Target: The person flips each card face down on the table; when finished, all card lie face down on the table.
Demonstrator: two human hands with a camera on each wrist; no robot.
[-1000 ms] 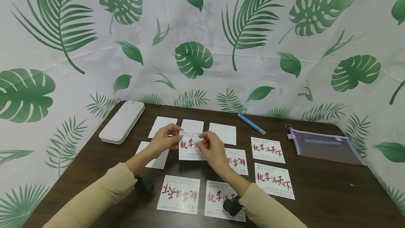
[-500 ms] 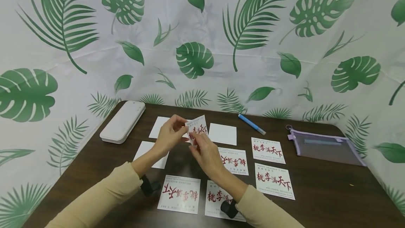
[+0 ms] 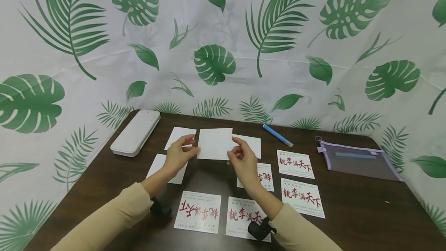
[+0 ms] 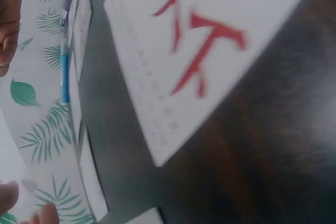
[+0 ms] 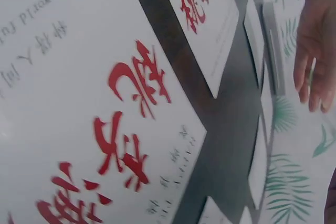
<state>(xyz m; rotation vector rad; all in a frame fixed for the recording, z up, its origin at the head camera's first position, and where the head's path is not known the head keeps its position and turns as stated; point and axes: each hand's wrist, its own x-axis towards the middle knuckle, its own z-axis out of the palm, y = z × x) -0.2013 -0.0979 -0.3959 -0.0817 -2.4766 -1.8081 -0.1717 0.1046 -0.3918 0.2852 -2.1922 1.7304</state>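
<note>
A blank white card face (image 3: 215,143) shows between my two hands in the head view, raised over the table's back half. My left hand (image 3: 177,158) holds the card's left edge, thumb tip at the lower left. At the opposite side my right hand (image 3: 244,162) pinches the right edge, thumb in front and fingers partly behind. Blank cards lie around it: one at the back left (image 3: 178,136), one at the back right (image 3: 251,146) and one partly under my left hand (image 3: 158,162). A card with red characters (image 3: 265,175) is partly covered by my right hand.
More red-lettered cards lie at the front left (image 3: 197,212), front middle (image 3: 240,208) and in a right-hand column (image 3: 296,164). A white case (image 3: 135,133) stands at the back left. A blue pen (image 3: 277,135) and a purple mesh pouch (image 3: 360,162) lie to the right.
The held card has been turned over: its red-lettered face showed before, its blank face shows now. My hands have moved apart to its opposite edges.
</note>
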